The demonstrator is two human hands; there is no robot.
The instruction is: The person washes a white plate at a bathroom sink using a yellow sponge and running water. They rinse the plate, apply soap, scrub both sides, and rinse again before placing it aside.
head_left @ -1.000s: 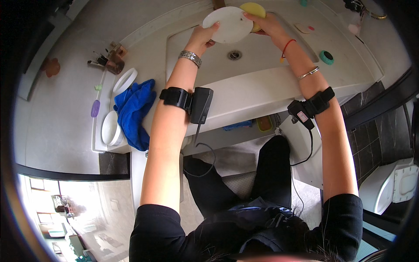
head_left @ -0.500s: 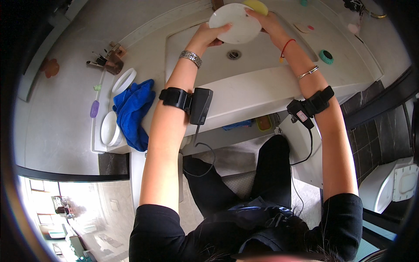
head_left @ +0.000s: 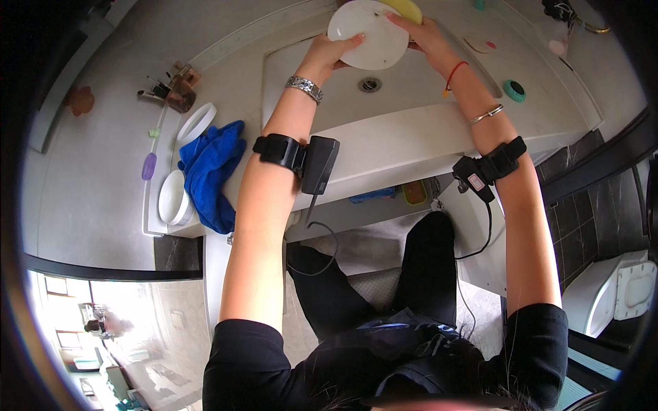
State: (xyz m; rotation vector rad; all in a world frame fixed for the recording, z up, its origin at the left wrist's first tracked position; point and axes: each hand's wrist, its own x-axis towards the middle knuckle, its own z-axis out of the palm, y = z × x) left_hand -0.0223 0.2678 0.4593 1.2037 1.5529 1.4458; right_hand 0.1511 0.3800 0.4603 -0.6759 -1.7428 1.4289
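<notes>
Over the far part of the sink, a round white plate [head_left: 373,44] is held up between both hands. My left hand [head_left: 329,55] grips its left edge, thumb on the face and fingers mostly hidden underneath. My right hand [head_left: 426,40] has hold of the right edge, with a finger or thumb lying on the plate. A yellow oval thing [head_left: 403,9] shows behind the plate, just beyond my right hand; I cannot tell what supports it. Below the plate are the sink basin [head_left: 418,85] and its metal drain [head_left: 370,84].
On the left side of the counter lie a blue cloth [head_left: 209,178] and two white round dishes, one nearer [head_left: 175,198] and one farther [head_left: 197,122]. A brown cup of brushes [head_left: 180,96] stands behind them. At right sits a teal round object [head_left: 514,90]. A toilet [head_left: 610,294] is farther right.
Both hands keep the same hold on the plate, which has hardly moved. The view has shifted very slightly.
</notes>
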